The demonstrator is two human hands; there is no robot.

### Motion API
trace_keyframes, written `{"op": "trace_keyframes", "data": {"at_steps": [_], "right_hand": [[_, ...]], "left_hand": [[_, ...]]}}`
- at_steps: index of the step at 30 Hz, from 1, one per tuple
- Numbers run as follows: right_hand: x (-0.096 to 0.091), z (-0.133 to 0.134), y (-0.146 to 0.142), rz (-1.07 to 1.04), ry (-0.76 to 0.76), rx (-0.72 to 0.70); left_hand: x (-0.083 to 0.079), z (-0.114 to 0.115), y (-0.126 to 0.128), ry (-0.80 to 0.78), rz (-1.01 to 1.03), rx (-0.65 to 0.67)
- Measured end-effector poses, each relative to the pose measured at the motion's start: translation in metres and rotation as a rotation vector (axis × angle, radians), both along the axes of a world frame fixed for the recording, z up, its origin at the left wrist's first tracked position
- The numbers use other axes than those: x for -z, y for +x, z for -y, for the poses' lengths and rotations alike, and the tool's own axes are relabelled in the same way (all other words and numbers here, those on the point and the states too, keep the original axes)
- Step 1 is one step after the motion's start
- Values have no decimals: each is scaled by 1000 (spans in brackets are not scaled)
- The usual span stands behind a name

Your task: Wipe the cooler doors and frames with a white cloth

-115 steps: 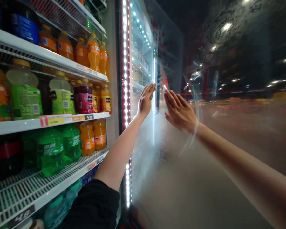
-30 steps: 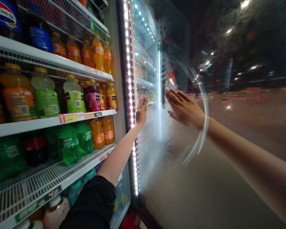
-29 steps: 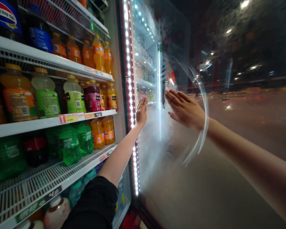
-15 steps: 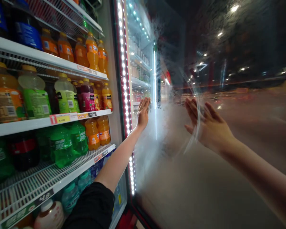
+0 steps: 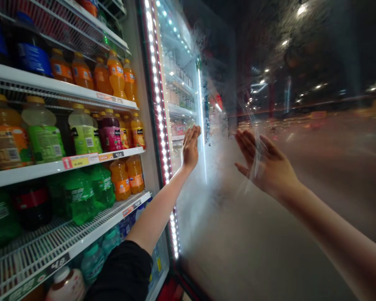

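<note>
My left hand is stretched forward in front of a fogged glass door, near the door's LED-lit edge. Its fingers are extended and close together, with nothing in them. To the right, my right hand faces the same glass with fingers stretched and the thumb apart. A pale curved streak crosses this hand; whether it is a mark on the glass or a clear strip I cannot tell. Both palms are turned away from me, so their contact with the pane is hidden.
On the left, an open drinks cooler has white wire shelves with orange soda bottles, juice bottles and green soda bottles. A strip of LED lights runs along the frame. Another lit drinks cooler shows through the glass.
The gap between my hands has narrowed slightly: the left sits a little further right, the right a little further left. The view has shifted slightly against the shelves.
</note>
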State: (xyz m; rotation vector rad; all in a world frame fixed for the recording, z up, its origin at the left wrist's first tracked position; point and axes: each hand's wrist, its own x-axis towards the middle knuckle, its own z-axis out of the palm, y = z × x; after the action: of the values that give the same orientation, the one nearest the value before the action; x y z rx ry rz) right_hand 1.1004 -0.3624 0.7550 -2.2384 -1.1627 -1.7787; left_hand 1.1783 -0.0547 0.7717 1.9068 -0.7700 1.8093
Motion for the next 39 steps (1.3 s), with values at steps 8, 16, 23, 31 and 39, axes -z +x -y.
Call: {"op": "trace_keyframes", "data": {"at_steps": [8, 16, 23, 31, 39], "right_hand": [[1, -2, 4, 27, -3, 15], [6, 16, -20, 82, -52, 12], [34, 56, -42, 36, 50, 132], [35, 58, -36, -2, 59, 139], [37, 58, -34, -1, 69, 113]], "left_hand": [[11, 35, -10, 196, 38, 30], [-13, 38, 0, -25, -35, 63], [-16, 58, -4, 124, -11, 108], [-27, 72, -6, -45, -12, 119], [-24, 99, -30, 275, -6, 160]]}}
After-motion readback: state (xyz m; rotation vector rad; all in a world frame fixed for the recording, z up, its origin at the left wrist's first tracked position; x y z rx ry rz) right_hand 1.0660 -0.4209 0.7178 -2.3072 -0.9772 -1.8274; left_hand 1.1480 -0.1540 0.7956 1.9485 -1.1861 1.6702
